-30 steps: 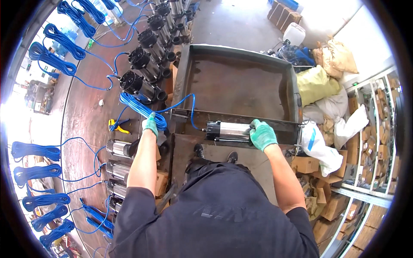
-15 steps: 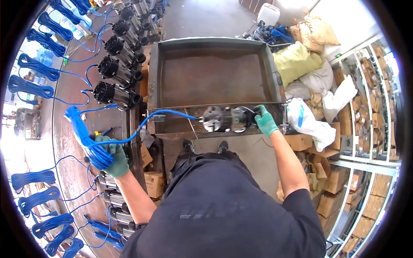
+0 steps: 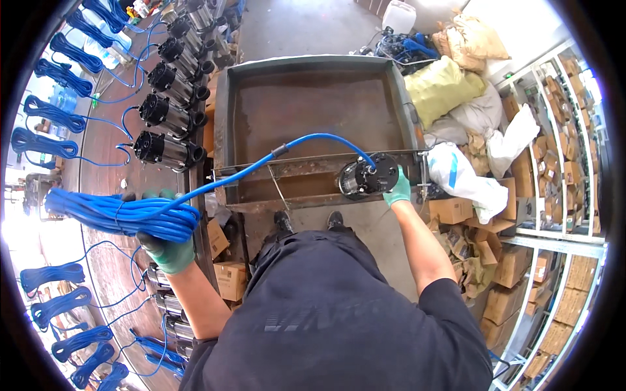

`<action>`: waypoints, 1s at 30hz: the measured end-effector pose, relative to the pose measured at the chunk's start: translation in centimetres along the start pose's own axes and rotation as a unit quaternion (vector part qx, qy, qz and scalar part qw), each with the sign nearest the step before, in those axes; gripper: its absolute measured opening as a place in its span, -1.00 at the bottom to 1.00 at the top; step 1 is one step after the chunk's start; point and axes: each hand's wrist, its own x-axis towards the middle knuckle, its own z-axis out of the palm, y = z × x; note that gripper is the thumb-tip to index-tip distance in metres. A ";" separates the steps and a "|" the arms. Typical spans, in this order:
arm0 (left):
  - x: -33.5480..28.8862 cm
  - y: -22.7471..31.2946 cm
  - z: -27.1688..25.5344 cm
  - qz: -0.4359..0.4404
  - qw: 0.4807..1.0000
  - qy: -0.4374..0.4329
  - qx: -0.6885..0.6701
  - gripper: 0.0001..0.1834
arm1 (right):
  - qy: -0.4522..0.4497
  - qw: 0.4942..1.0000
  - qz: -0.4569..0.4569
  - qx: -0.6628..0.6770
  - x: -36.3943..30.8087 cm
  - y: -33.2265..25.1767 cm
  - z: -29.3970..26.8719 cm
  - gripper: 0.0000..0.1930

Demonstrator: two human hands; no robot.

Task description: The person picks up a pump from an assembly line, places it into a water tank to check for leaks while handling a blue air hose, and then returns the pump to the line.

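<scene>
My left hand (image 3: 171, 251), in a green glove with dark fingertips, is closed around a tied bundle of blue cable (image 3: 124, 214) over the bench on the left. From this bundle a single blue length arcs to the right into the black top of a submersible pump (image 3: 357, 180) with a shiny metal body. My right hand (image 3: 399, 189), also gloved in green, grips the pump at its right side; part of the fingers is hidden behind it. The pump is held over the near edge of a metal tank (image 3: 222, 130) with brownish water, its top turned toward me.
A row of similar pumps (image 3: 166, 117) lines the bench (image 3: 104, 176) at left, with coiled blue cables (image 3: 49, 143) beyond. More pumps and coils lie nearer. Sacks (image 3: 443, 91), cardboard boxes (image 3: 450, 210) and a loaded shelf rack (image 3: 554, 238) stand at right.
The pump has swung from lying sideways to showing its black top, and sits slightly farther right. The cable bundle has turned level in my left hand, and its lead now arcs higher.
</scene>
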 end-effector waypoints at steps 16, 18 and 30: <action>0.8 3.5 2.4 0.064 0.994 -0.086 0.005 -0.08 | 0.013 0.999 0.035 0.010 -0.3 0.7 0.2 -0.70; 1.1 3.6 2.6 0.063 0.993 -0.096 -0.007 -0.08 | 0.030 0.998 0.043 0.021 0.0 1.9 1.2 -0.71; 6.9 10.8 -2.8 0.072 0.996 0.047 -0.001 -0.38 | -0.149 0.977 -0.017 0.150 1.7 2.1 -2.3 -0.71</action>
